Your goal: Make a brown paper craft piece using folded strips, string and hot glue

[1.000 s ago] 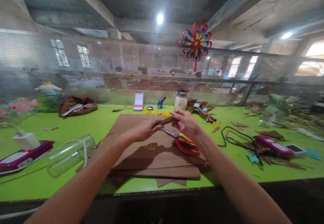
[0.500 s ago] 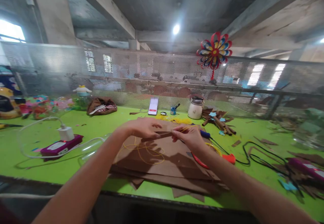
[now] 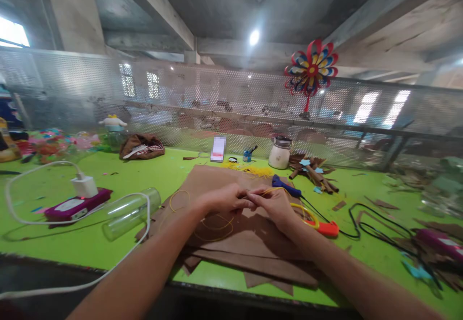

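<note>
My left hand (image 3: 229, 198) and my right hand (image 3: 273, 205) meet over a stack of brown paper sheets (image 3: 206, 180), fingertips touching. The right thumb and fingers pinch a narrow brown paper strip, now mostly covered by the fingers. Closed at the same spot, my left hand hides whatever is between its fingertips. Thin yellow string (image 3: 216, 239) lies in loose loops on the paper under the left wrist, and more of it runs over the right hand. Beside the right wrist are a yellow ring-shaped handle (image 3: 311, 215) and an orange-red tool (image 3: 327, 229).
A blue-handled tool (image 3: 285, 186) with a black cord lies right of the paper. Left are a clear plastic cylinder (image 3: 132, 214), a purple power strip (image 3: 77, 206) and a white cable. A phone (image 3: 217, 148), a white jar (image 3: 279, 153) and brown paper rolls (image 3: 314, 173) stand behind.
My left hand has moved right and slightly down, from above the strip to my right fingertips. The strip, visible between the hands before, is now mostly covered. The view has shifted slightly.
</note>
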### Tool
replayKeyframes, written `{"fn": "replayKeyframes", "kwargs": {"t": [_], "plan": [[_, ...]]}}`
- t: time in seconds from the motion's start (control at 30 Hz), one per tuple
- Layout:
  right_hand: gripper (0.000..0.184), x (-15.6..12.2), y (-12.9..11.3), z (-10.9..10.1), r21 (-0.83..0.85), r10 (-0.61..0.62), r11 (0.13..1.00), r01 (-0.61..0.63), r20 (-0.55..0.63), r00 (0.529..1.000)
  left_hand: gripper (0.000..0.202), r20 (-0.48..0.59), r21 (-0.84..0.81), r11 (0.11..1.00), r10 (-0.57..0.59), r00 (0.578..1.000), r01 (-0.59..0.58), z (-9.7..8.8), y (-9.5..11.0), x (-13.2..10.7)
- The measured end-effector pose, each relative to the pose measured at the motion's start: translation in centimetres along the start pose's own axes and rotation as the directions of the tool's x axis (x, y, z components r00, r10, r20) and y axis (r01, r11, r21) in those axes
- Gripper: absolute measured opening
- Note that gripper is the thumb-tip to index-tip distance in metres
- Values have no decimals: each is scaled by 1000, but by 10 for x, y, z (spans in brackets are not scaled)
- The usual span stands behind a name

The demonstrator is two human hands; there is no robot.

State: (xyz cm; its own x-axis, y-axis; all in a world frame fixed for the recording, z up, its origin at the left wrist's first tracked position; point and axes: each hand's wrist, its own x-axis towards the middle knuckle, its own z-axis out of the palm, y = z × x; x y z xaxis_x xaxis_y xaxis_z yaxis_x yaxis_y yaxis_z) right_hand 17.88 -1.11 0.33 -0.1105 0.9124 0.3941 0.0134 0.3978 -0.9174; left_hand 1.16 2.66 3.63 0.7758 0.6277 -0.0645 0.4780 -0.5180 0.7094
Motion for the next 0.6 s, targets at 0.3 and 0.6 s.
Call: {"fn": "replayKeyframes", "kwargs": {"t": [0.3,0.6], "plan": [[18,-5,3,-7,69,76,995,-74,-26,997,37,22,-111,991,81,996,-78,13,-8,7],[30,-4,8,-7,246,139,962,-121,-58,989,38,-109,20,998,57,992,-55,7,-4,4]]}}
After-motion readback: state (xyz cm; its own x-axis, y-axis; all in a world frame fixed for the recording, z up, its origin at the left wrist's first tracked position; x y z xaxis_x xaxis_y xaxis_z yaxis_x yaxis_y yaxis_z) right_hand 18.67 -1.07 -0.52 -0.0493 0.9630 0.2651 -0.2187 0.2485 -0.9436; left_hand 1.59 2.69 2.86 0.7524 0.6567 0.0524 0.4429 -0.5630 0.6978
